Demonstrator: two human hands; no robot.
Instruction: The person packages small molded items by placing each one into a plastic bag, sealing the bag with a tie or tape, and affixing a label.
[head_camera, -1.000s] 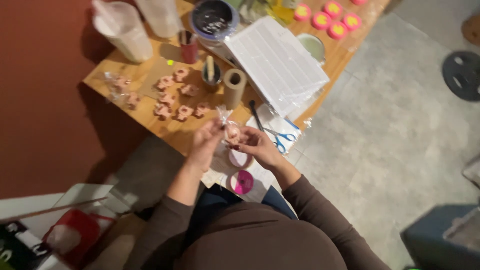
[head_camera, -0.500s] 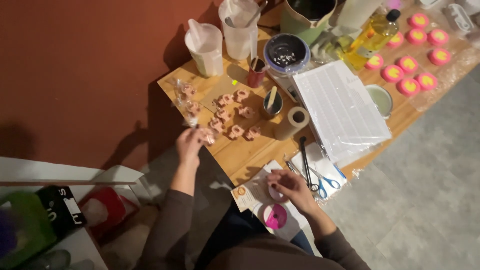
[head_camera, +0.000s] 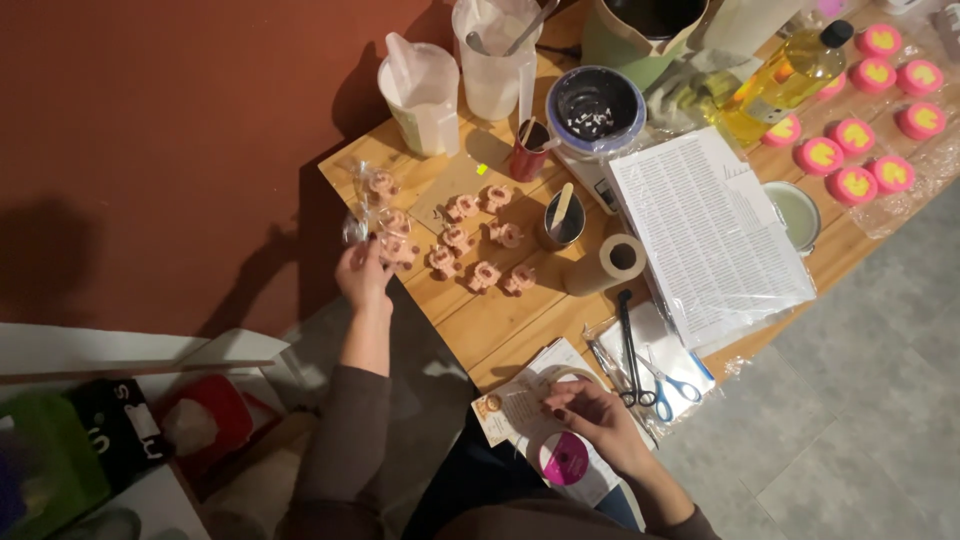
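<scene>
My left hand (head_camera: 362, 272) is at the left corner of the wooden table (head_camera: 500, 320), fingers closed on a small pink piece wrapped in clear film (head_camera: 385, 245). Beside it lie two more wrapped pieces (head_camera: 378, 185) and several bare pink pieces (head_camera: 480, 240). My right hand (head_camera: 588, 420) rests near the table's front edge on a sheet of round stickers (head_camera: 515, 410), its fingertips pinching at the sheet. A roll with a pink core (head_camera: 563, 458) lies just below that hand.
Black tongs (head_camera: 627, 345) and blue-handled scissors (head_camera: 668, 385) lie right of my right hand. A cardboard tube (head_camera: 610, 262), a printed sheet in plastic (head_camera: 705, 235), a metal cup (head_camera: 562, 220), measuring jugs (head_camera: 420, 85), an oil bottle (head_camera: 785, 75) and pink round moulds (head_camera: 860, 150) fill the table.
My hands were together in front of me holding one wrapped piece. The left has since carried it out to the table's left corner, while the right dropped to the sticker sheet.
</scene>
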